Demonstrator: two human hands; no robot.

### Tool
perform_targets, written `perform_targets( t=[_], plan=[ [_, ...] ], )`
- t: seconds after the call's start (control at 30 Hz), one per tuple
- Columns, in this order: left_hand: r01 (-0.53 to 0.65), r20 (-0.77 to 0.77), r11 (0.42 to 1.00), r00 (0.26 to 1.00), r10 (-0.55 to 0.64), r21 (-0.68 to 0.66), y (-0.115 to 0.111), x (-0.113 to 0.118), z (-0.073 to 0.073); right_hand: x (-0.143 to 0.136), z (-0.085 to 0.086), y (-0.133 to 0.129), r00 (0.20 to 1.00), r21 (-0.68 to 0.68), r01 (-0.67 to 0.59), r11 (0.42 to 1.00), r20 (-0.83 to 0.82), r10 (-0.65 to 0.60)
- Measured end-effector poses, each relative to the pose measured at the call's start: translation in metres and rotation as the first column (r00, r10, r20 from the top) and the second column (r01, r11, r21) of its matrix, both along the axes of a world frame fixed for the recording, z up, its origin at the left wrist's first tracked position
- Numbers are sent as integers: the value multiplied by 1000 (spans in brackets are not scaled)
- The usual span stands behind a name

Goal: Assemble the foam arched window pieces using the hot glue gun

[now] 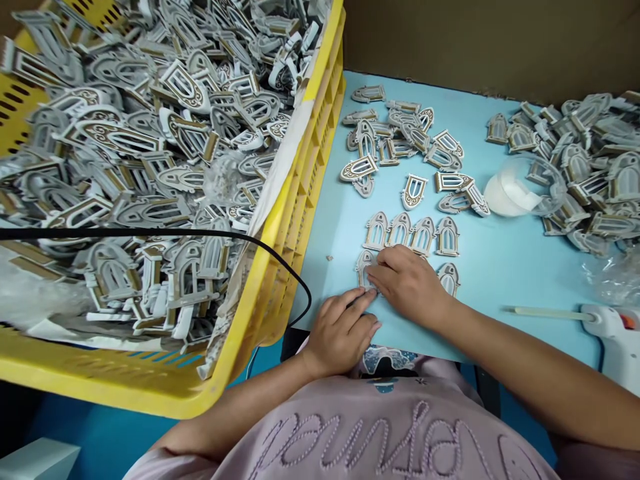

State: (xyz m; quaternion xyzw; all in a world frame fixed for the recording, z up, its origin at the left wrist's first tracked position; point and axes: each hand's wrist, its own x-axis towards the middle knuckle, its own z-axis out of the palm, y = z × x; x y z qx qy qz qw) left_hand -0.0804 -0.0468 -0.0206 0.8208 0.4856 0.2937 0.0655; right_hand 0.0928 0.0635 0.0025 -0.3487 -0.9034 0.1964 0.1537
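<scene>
Small grey arched window frames lie face down in rows on the light blue table (500, 273). At the left of the nearer row, one arched window frame (366, 261) is partly under my fingers. My right hand (413, 283) reaches over it, fingers curled and pressed together at its right side; whatever is between the fingertips is hidden. My left hand (343, 328) rests at the table's near edge, fingers stretched out, with fingertips touching near the frame's lower end. Another arched frame (449, 277) shows just beyond my right wrist, and the frames between are covered by that hand.
A yellow crate (280, 280) heaped with window frames stands at left, a black cable (225, 233) across it. Loose frames (415, 133) lie at the back, with a bigger pile (595, 160) at right. Beside that are a clear plastic cup (510, 190) and a glue gun (617, 333).
</scene>
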Motion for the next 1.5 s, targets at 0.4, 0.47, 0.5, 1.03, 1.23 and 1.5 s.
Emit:
perform_targets(
  t=[0.4,0.47,0.5,1.03,1.23,1.5],
  plan=[
    [-2,482,916,850,213,-400,16,3,34,14,40,-21,936,-456,-12,890,-317,-150],
    [-10,466,900,853,235,-436,23,9,40,18,46,-23,921,-530,-2,848,-331,-205],
    [-14,455,903,860,229,-429,28,12,41,20,48,-20,913,-554,17,832,-331,-239],
    [-122,-190,987,977,100,-105,69,20,25,-8,25,98,955,-281,266,922,-52,-292],
    [-59,-171,994,984,43,-87,68,21,21,-6,25,94,973,-244,228,943,12,-232],
    [-63,-153,990,987,43,-125,68,21,21,-7,14,89,984,-145,173,974,66,-165]
  ],
)
